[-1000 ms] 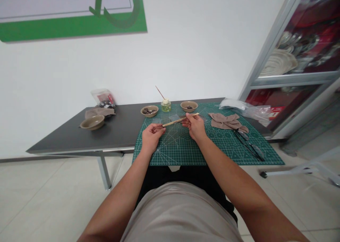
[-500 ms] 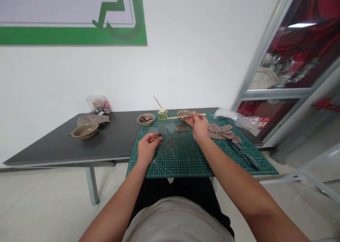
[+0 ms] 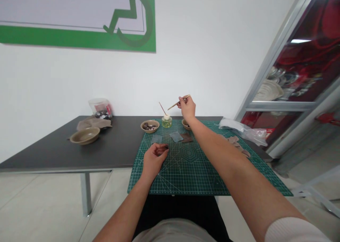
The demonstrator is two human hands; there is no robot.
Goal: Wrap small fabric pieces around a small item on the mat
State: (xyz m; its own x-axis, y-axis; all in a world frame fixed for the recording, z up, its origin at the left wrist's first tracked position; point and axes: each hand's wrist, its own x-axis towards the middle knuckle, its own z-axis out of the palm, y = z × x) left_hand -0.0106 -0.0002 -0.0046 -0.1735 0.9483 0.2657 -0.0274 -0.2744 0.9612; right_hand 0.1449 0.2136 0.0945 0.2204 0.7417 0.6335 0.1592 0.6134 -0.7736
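Right hand [image 3: 187,107] raised above far edge of green cutting mat [image 3: 191,174], thin wooden stick [image 3: 178,102] pinched between thumb and fingertips, tip angled left toward small glass jar [image 3: 166,122] of green liquid, second stick [image 3: 162,108] leaning out of jar. Left hand [image 3: 154,160] low over near part of mat, fingers curled together on small dark piece [image 3: 162,148], too small to identify. Pebble-filled bowl [image 3: 149,126] just left of jar; second bowl [image 3: 186,125] partly behind right wrist. Two grey-blue squares [image 3: 176,137] and brown square [image 3: 186,138] flat on mat, beyond left hand. Tan cloth [image 3: 92,123], third bowl [image 3: 85,136] and plastic tub [image 3: 99,107] on dark table [image 3: 53,155], left of mat.
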